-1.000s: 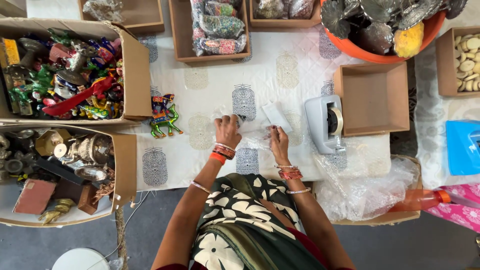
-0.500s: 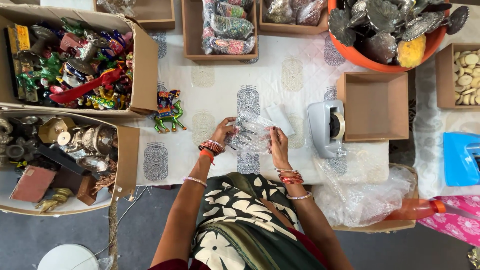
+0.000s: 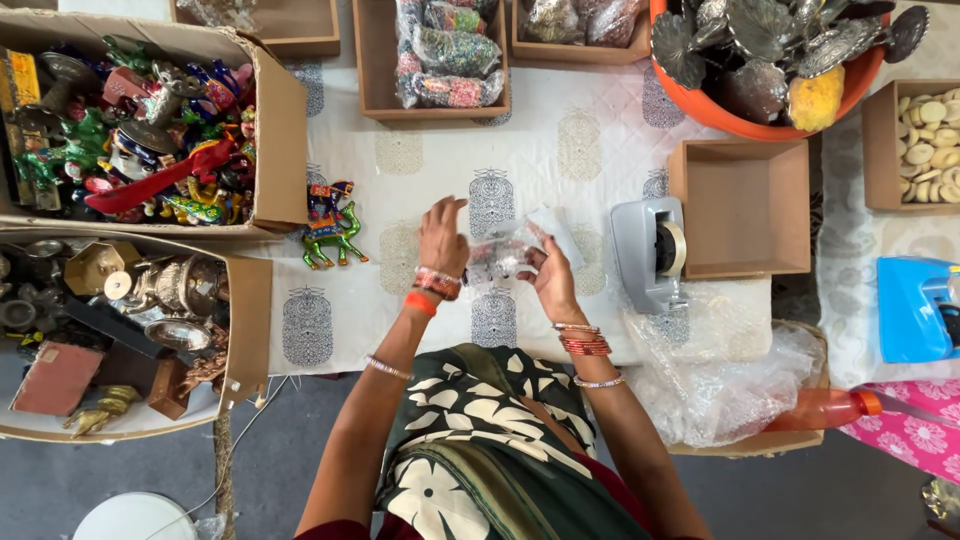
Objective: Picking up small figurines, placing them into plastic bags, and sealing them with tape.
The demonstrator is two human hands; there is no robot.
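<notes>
My left hand (image 3: 443, 237) and my right hand (image 3: 548, 276) are raised over the white patterned tablecloth (image 3: 560, 160). Between them I hold a small clear plastic bag (image 3: 497, 256) with something inside that I cannot make out. The left hand's fingers are spread at the bag's left edge, and the right hand pinches its right side. A painted toy camel (image 3: 331, 224) stands on the cloth to the left of my left hand. A grey tape dispenser (image 3: 648, 250) sits just right of my right hand.
Two big cardboard boxes on the left hold colourful figurines (image 3: 140, 130) and brass ware (image 3: 120, 300). An empty box (image 3: 745, 205) stands beside the dispenser. Trays of packets (image 3: 440, 60), an orange bowl (image 3: 770, 60), bubble wrap (image 3: 710, 370) and an orange bottle (image 3: 825, 408) lie around.
Both hands lifted the clear bag off the cloth and brought it up between them. The left hand's fingers have opened out at the bag's edge.
</notes>
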